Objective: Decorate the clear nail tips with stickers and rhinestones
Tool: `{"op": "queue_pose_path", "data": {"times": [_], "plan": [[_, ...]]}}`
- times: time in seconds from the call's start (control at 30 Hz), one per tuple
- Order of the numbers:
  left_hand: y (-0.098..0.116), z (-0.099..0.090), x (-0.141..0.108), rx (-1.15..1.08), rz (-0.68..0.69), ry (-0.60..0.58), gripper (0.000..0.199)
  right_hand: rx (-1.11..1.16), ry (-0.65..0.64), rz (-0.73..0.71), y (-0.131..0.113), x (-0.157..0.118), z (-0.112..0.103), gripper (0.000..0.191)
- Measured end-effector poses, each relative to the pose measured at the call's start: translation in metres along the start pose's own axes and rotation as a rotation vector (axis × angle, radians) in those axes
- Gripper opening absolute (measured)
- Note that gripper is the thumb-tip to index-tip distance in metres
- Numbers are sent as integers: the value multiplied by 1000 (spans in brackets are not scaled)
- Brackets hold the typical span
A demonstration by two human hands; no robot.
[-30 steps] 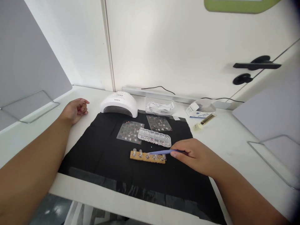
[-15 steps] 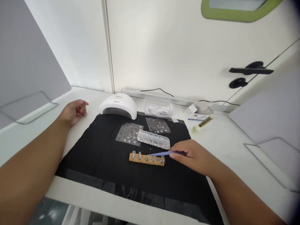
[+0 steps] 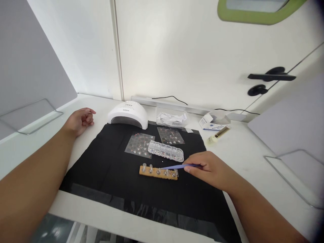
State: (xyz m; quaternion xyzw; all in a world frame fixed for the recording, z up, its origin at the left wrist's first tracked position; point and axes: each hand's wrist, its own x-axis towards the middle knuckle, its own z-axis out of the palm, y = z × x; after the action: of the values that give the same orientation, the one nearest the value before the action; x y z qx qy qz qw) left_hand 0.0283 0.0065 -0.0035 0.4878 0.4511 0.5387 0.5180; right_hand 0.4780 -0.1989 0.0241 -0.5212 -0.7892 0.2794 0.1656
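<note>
My right hand pinches slim blue tweezers, whose tip points left over the middle of a narrow wooden strip. Along this strip stands a row of several small metal posts bearing clear nail tips. Whether the tweezers' tip touches one, or has something tiny in it, is too small to see. Just behind lies a clear compartment case of small rhinestones. My left hand rests on the white table, its fingers loosely curled around nothing visible and the index finger poking out.
A black mat lies under the strip and two clear sticker sheets. Behind are a white nail lamp and a clear box of packets. At right are a small bottle with a gold cap and an opened box.
The tweezers and my right hand have shifted very slightly right, still over the strip's middle. My left hand has stayed in place.
</note>
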Motion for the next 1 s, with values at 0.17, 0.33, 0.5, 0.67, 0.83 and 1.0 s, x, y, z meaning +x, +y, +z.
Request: {"op": "queue_pose_path", "data": {"times": [0.17, 0.33, 0.5, 0.67, 0.83, 1.0], "plan": [[0, -1, 1, 0, 4, -13, 14, -13, -6, -2, 0, 0, 0, 28], [0, 0, 0, 3, 6, -9, 14, -8, -4, -3, -1, 0, 0, 28], [0, -1, 0, 10, 7, -1, 15, 95, 83, -39, 3, 0, -4, 29], [1, 1, 0, 23, -16, 8, 15, 63, 238, 89, 16, 4, -7, 32], [2, 3, 1, 45, -43, 35, 10, -1, 254, 220, 29, 10, -6, 25], [0, -1, 3, 110, -53, 38, 15, 14, 283, 291, 39, 11, -8, 16]]}}
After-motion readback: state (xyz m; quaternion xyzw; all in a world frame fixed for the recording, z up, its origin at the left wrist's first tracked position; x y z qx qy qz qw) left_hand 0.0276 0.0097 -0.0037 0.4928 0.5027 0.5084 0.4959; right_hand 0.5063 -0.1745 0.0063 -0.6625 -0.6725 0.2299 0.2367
